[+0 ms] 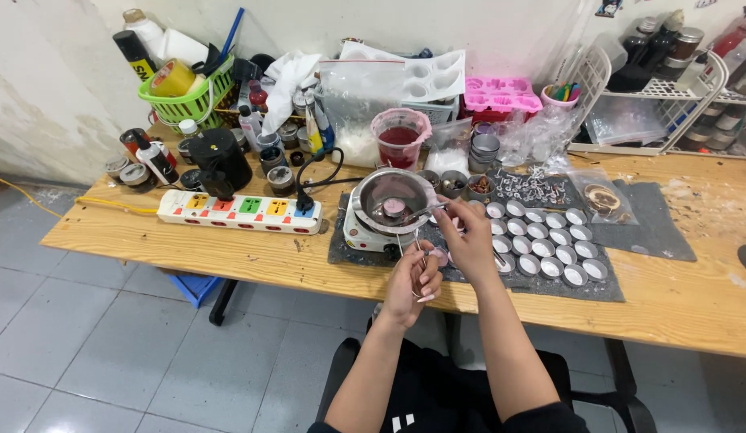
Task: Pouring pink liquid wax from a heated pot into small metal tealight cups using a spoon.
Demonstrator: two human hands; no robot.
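A steel melting pot [389,196] sits on a small white hot plate [365,234] at the middle of the wooden table [229,252]; a pink lump lies in the pot. My right hand [472,240] grips a thin metal spoon [417,214] whose bowl reaches into the pot. My left hand [413,281] is at the table's front edge, fingers pinched on a thin metal stick [419,250] beside a small pink-filled tin [439,256]. Several small round tins [549,236] stand in rows on a dark grey mat [606,285] to the right.
A white power strip [238,212] with coloured sockets lies left of the hot plate. Behind it stand a black pot, bottles and a green basket [188,100]. A cup of red liquid [399,138], pink moulds [501,94] and a white wire rack [670,104] line the back.
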